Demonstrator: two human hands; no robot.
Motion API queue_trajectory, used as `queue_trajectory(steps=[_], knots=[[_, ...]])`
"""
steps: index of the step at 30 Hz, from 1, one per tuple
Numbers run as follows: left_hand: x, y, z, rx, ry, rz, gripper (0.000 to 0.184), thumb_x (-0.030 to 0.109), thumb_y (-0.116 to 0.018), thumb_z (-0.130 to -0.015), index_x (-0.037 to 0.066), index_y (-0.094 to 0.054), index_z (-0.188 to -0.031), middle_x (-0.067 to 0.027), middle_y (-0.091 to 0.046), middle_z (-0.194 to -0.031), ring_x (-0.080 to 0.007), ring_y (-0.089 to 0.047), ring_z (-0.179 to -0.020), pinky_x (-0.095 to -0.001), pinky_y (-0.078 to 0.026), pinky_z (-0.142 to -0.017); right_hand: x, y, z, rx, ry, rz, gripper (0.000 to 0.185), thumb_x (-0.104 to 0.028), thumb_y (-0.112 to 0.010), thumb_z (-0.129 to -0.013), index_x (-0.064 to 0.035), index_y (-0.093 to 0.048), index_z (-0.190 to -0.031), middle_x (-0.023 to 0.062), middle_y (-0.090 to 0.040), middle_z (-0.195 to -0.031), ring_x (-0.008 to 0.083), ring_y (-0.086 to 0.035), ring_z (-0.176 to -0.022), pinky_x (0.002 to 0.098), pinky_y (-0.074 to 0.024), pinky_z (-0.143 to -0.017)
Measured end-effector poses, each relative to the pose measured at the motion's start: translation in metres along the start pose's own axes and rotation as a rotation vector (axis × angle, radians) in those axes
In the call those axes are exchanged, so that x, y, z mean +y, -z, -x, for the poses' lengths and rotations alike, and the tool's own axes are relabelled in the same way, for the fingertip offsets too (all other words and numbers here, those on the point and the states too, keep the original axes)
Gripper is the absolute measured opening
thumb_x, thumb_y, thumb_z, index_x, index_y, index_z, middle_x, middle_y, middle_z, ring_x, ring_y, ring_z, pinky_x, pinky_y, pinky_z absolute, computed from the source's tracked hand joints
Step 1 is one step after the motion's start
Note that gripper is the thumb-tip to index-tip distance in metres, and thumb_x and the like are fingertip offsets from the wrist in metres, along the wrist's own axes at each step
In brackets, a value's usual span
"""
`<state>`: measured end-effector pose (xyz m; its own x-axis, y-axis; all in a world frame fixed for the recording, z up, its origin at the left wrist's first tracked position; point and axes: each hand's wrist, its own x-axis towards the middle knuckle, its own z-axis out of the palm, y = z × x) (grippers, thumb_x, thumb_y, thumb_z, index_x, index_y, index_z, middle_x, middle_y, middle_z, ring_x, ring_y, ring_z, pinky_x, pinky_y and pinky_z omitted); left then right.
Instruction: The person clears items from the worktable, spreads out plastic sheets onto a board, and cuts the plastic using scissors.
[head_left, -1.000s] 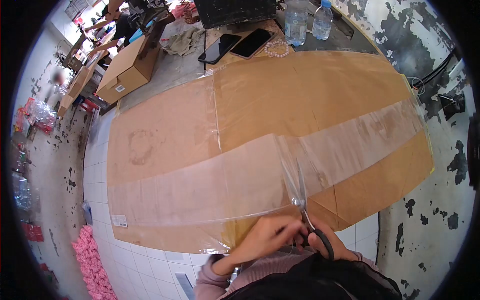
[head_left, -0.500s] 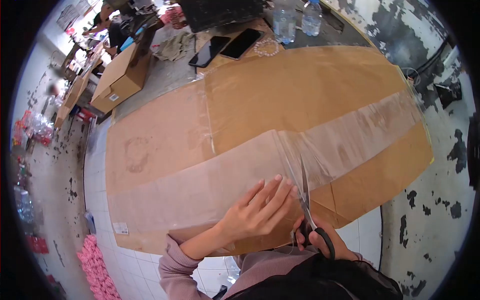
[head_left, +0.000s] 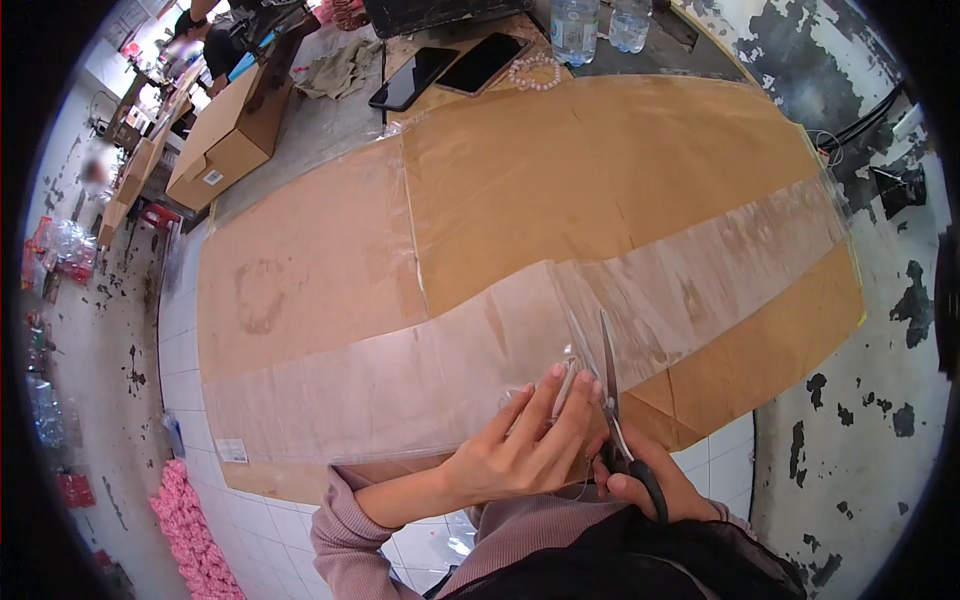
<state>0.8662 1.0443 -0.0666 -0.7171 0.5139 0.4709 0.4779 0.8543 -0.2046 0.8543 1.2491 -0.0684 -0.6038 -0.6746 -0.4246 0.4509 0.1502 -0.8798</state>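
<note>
A long strip of clear plastic film (head_left: 400,375) lies across brown cardboard (head_left: 520,170) on the table. Fingers stretched out and slightly apart, my left hand (head_left: 525,440) rests on the film near its middle, where a glossy fold shows between the fingers. My right hand (head_left: 665,485) grips a pair of scissors (head_left: 612,400) by the black handles, just right of my left fingertips. The blades point away from me over the film and look slightly parted. Part of the film's near edge is hidden under my left hand.
Two phones (head_left: 412,80) and a beaded bracelet (head_left: 535,73) lie beyond the cardboard, beside water bottles (head_left: 575,32). A cardboard box (head_left: 225,135) and a crumpled cloth (head_left: 340,70) sit at the far left. Another person (head_left: 220,50) is in the background.
My left fingers have bent and spread a little, and a raised fold of film now shows between them. The scissors stay in my right hand with a second blade edge now visible.
</note>
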Motion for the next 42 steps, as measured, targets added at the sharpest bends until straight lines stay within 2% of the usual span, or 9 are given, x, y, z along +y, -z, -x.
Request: queue_trajectory(steps=[8,16,28,42], knots=[[0.002,0.000,0.001,0.011,0.002,-0.028,0.032,0.005,-0.056,-0.078,0.006,-0.064,-0.109,-0.0057,-0.064,-0.109,-0.0201,-0.063,-0.097,-0.0198,-0.049,-0.065,0.001,-0.003,0.001,0.025,-0.001,-0.018,0.035,-0.024,-0.061,-0.085,-0.0046,-0.046,-0.110,0.0021,-0.049,-0.079,0.0100,-0.047,-0.070,0.0233,-0.0395,-0.064],[0.001,0.002,0.001,-0.001,-0.018,-0.041,0.033,0.007,-0.055,-0.078,0.004,-0.064,-0.110,-0.0080,-0.063,-0.108,-0.0209,-0.064,-0.096,-0.0199,-0.050,-0.067,0.011,-0.006,-0.001,0.068,0.057,-0.056,0.033,-0.026,-0.060,-0.087,-0.0033,-0.048,-0.107,0.0016,-0.048,-0.080,0.0096,-0.046,-0.070,0.0225,-0.0386,-0.065],[0.001,-0.001,0.001,-0.016,0.001,-0.034,0.033,0.008,-0.054,-0.078,0.003,-0.064,-0.108,-0.0098,-0.063,-0.106,-0.0212,-0.064,-0.094,-0.0205,-0.051,-0.068,0.006,-0.008,-0.002,0.085,0.015,-0.080,0.034,-0.030,-0.062,-0.086,-0.0038,-0.050,-0.103,-0.0013,-0.047,-0.070,0.0058,-0.044,-0.059,0.0197,-0.0358,-0.053],[0.002,-0.003,0.001,-0.039,0.000,-0.047,0.032,0.008,-0.054,-0.078,0.003,-0.065,-0.108,-0.0094,-0.063,-0.106,-0.0204,-0.065,-0.092,-0.0189,-0.049,-0.064,0.007,-0.008,-0.001,0.145,-0.025,-0.085,0.031,-0.029,-0.065,-0.084,-0.0036,-0.052,-0.098,-0.0012,-0.050,-0.066,0.0052,-0.046,-0.054,0.0193,-0.0359,-0.050]])
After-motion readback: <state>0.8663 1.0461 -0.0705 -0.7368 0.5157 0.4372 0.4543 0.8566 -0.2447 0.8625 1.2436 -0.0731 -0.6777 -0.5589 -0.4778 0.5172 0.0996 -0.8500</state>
